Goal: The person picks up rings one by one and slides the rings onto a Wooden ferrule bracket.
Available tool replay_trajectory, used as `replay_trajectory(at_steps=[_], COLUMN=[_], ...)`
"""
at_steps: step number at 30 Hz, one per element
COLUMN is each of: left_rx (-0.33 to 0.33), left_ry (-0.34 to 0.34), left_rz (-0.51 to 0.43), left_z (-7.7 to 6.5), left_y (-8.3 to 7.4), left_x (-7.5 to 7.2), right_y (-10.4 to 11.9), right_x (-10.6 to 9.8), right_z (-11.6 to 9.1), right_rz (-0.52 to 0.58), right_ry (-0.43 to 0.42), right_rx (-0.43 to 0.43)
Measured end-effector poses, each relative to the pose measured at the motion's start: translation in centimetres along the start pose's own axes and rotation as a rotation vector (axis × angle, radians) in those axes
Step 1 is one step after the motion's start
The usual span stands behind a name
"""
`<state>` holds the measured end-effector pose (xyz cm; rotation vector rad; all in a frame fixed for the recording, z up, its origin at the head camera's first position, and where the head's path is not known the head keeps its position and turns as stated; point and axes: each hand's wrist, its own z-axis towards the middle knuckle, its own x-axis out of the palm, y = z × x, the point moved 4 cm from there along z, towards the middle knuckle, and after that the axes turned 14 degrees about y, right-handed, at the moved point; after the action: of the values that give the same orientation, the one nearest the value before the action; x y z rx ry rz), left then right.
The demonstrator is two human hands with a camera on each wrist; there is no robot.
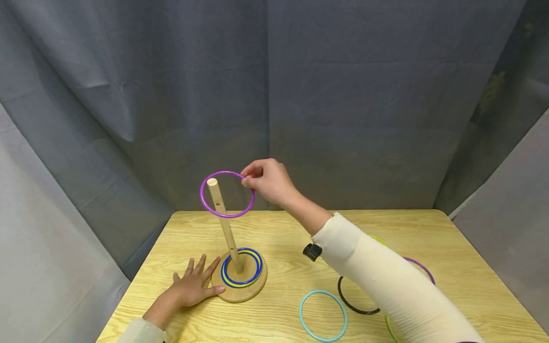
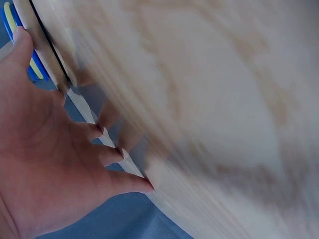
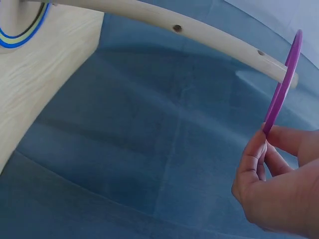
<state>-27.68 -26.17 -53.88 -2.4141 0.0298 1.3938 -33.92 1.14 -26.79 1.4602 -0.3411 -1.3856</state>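
My right hand (image 1: 270, 181) pinches the right edge of a purple ring (image 1: 227, 216) between thumb and fingers. The ring encircles the top of an upright wooden peg (image 1: 227, 231); in the right wrist view the peg's tip (image 3: 294, 81) pokes just past it. Around the foot of the peg, a blue ring (image 1: 260, 264) and a yellow-green ring (image 1: 236, 286) lie on the round wooden base (image 1: 242, 296). My left hand (image 1: 190, 287) rests with fingers spread on the table at the base's left side, its thumb touching the base edge.
On the wooden table (image 1: 283, 267), a light blue ring (image 1: 301, 312) and a black ring (image 1: 364, 312) lie at front right. Another purple ring (image 1: 424, 268) and yellow-green ones are partly hidden under my right sleeve (image 1: 386, 276). A grey curtain (image 1: 343, 119) hangs behind.
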Motion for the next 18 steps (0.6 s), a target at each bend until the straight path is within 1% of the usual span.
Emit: replay_trajectory(at_steps=[9,13,18], left_rx=[-0.002,-0.002,-0.002], left_ry=[0.002,0.003,-0.001], left_rz=[-0.007,-0.007,-0.003], left_z=[-0.1,-0.2,-0.4], left_y=[0.0,0.0,-0.2], left_x=[0.0,-0.1,-0.1], right_y=[-2.7,-4.3,-6.6], right_x=[2.3,3.6,5.4], right_z=[0.0,-0.3,-0.6], right_rz=[-0.011,-0.013,-0.041], right_ry=[0.05,0.066,0.069], right_rx=[0.061,0.088,0.114])
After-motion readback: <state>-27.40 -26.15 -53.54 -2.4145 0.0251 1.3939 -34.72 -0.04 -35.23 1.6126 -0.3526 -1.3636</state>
